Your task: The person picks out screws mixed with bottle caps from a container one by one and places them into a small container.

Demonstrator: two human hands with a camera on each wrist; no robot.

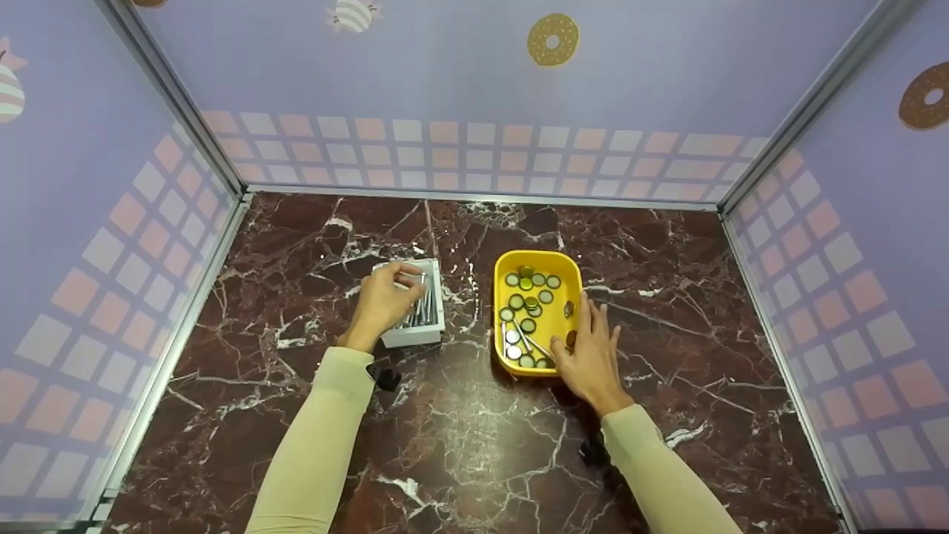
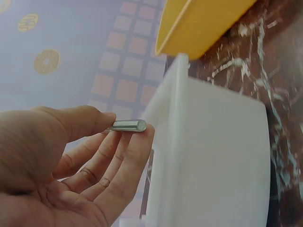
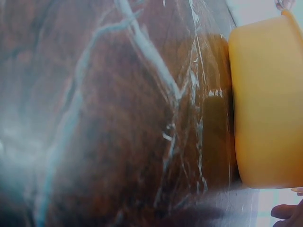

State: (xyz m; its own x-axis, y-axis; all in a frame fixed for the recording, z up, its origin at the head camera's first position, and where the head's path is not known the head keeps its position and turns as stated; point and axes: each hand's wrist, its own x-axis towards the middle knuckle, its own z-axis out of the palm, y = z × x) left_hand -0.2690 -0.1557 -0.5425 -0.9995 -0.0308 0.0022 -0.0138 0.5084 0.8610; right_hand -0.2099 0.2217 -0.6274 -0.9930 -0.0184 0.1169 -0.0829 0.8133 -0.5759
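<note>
My left hand (image 1: 384,300) is over the white box (image 1: 412,338), which holds several thin metal rods (image 1: 424,308). In the left wrist view, its thumb and fingertips pinch one short-looking metal rod (image 2: 128,125), round end toward the camera, beside the box wall. To the right stands a yellow tub (image 1: 537,256) with several bottle caps (image 1: 516,301) and a few metal rods (image 1: 522,335) inside. My right hand (image 1: 593,352) rests at the tub's near right rim, fingers fairly straight along the outside, thumb over the edge. The right wrist view shows little of that hand.
Both containers stand on a dark red marbled tabletop (image 1: 474,445). Lilac panels with a tile print (image 1: 445,74) enclose the back and both sides, joined by metal rails (image 1: 482,197). Small white specks (image 1: 472,285) show between the containers.
</note>
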